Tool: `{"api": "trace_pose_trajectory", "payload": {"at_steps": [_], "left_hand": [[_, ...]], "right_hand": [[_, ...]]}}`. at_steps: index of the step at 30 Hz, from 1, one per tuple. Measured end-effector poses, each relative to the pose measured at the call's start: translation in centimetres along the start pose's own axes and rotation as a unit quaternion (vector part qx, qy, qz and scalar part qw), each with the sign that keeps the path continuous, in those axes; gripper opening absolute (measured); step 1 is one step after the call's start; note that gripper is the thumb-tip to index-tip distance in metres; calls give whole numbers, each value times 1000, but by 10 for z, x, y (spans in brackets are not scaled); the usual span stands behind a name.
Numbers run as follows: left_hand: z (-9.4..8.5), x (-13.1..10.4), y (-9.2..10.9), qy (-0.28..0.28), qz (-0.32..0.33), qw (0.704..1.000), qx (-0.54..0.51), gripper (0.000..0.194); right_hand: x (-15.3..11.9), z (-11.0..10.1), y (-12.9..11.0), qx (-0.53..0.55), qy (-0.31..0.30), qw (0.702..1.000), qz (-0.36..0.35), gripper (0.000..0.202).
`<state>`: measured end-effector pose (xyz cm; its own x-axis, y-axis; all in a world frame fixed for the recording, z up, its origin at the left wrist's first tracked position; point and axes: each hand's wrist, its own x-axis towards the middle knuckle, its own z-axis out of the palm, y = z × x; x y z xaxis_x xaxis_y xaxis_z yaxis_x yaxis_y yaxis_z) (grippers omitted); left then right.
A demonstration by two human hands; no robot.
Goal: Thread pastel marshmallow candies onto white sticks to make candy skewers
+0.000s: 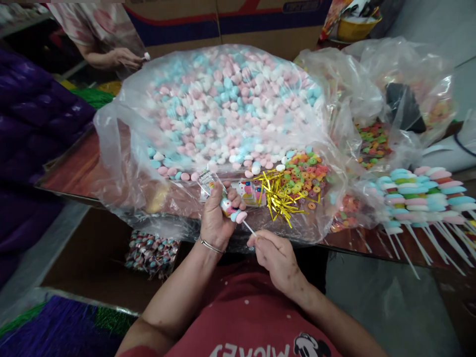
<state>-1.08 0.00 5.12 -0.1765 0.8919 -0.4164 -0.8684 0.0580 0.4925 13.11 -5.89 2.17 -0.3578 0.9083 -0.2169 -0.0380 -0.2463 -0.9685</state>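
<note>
My left hand (217,218) is closed around the candy end of a marshmallow skewer (241,217), whose pink and blue pieces show beside the fingers. A printed clear wrapper seems to lie over the upper part, mostly hidden by the fingers. Between thumb and fingers, my right hand (277,258) pinches the lower end of its white stick. Just beyond my hands lie printed wrappers (250,192) and a pile of gold twist ties (280,201). Ring-shaped gummies (307,173) in several colours sit behind the ties.
A big clear plastic bag (122,106) of pastel marshmallows spreads across the table. Stacked marshmallow skewers (427,196) lie at the right, sticks over the edge. A cardboard box (89,267) with wrapped candy stands low left. Another person's hand (128,58) holds a small piece at the back left.
</note>
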Motion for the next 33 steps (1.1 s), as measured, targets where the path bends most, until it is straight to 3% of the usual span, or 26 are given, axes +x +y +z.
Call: {"api": "trace_pose_trajectory", "payload": {"at_steps": [2,5,7,9,10,12,14,15,24,26,28,30,33], "left_hand": [[0,-1,1,-17,-10,1000,-13,32],[0,-1,2,-20,-14,999,-21,28],[1,-1,1,-5,-13,1000,-22,26],[1,0,1,19,-12,1000,-16,26],[1,0,1,34,-13,999,-11,27],[1,0,2,57,-16,998,1,28],[1,0,3,67,-24,997,12,31],[0,0,4,67,-25,997,16,33],[-1,-6,-4,31,69,997,35,31],[-2,-3,-4,40,69,996,37,31],[-3,0,-2,54,58,996,35,31],[-3,4,1,72,38,996,25,32],[-3,6,4,92,2,996,2,38]], "right_hand": [[1,2,-4,104,-7,993,60,25],[3,1,-5,128,-15,989,68,25],[3,-2,-3,54,-9,998,30,25],[4,-6,0,-99,25,992,-78,24],[5,-8,1,-192,50,968,-154,23],[7,-12,3,-361,101,876,-303,20],[9,-14,4,-461,130,786,-390,18],[10,-15,4,-489,138,760,-406,18],[15,-3,8,-573,180,680,-421,13],[15,-1,9,-573,175,681,-421,14],[13,1,8,-552,144,712,-409,18],[10,1,7,-502,98,781,-359,24],[6,0,5,-355,32,911,-206,27]]}}
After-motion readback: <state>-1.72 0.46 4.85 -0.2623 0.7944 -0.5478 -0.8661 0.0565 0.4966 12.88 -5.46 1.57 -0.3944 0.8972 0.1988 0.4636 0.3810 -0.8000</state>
